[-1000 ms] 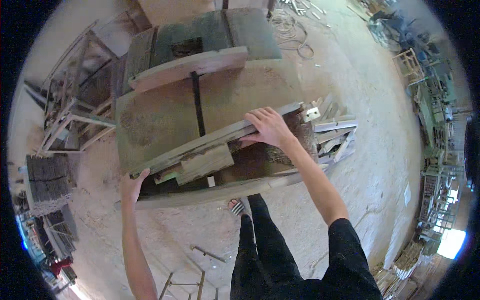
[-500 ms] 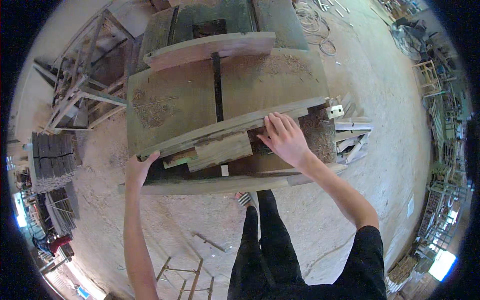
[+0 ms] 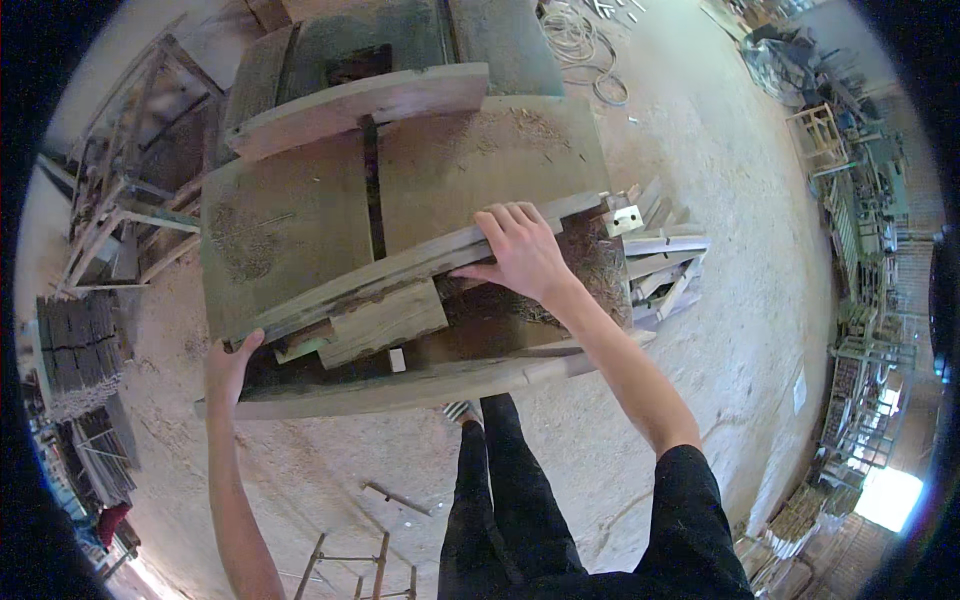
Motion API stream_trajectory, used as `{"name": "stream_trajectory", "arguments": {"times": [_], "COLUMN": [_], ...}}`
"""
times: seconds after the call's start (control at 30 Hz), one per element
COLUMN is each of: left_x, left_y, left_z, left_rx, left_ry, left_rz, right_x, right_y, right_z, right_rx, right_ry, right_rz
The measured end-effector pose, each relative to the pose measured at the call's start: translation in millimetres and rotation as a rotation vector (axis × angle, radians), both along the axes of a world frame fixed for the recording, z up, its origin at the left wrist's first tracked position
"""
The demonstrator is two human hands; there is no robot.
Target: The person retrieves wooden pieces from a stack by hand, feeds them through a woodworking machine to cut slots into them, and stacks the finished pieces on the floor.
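A long wooden rail lies at a slant across a wood-working table, its right end farther away than its left. Around its left end my left hand is closed, thumb on top. My right hand grips it right of the middle, fingers over the far edge and thumb on the near side. Along the near side of the rail sits a stepped wooden block. A small white piece stands close to that block. Nearest me runs the table's wooden front bar.
A curved board stands across the table beyond a dark slot. Wood shavings lie scattered. Offcuts are piled at right, a timber frame stands left, and coiled hose lies on the floor.
The whole view has shifted, so the table appears farther left. My right fingers now reach farther over the rail's far edge. The left hand keeps its hold on the left end.
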State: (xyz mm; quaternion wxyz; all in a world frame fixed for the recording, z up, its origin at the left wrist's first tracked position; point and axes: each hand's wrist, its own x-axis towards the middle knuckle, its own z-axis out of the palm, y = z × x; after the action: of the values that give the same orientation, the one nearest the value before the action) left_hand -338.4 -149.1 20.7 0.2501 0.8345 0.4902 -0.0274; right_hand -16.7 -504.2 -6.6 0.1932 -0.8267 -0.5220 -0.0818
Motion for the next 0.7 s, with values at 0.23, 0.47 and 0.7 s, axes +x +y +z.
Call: {"name": "stream_trajectory", "arguments": {"times": [0.23,0.47,0.7], "left_x": [-13,-24,-2], "left_y": [18,29,3], "left_z": [-3,-7,10], "left_rx": [-0.060,-0.028,-0.065], "left_ry": [-0.005,-0.024,0.046], "left_rz": [0.008,-0.070,-0.039], "right_x": [0,-5,-2], "right_y": [8,16,9], "right_z": [-9,-8,-8], "right_rx": [0.059,0.056,0.119], "right_ry": [-0.053,-0.082,-0.105], "right_rz": [-0.037,-0.064,-0.028]}}
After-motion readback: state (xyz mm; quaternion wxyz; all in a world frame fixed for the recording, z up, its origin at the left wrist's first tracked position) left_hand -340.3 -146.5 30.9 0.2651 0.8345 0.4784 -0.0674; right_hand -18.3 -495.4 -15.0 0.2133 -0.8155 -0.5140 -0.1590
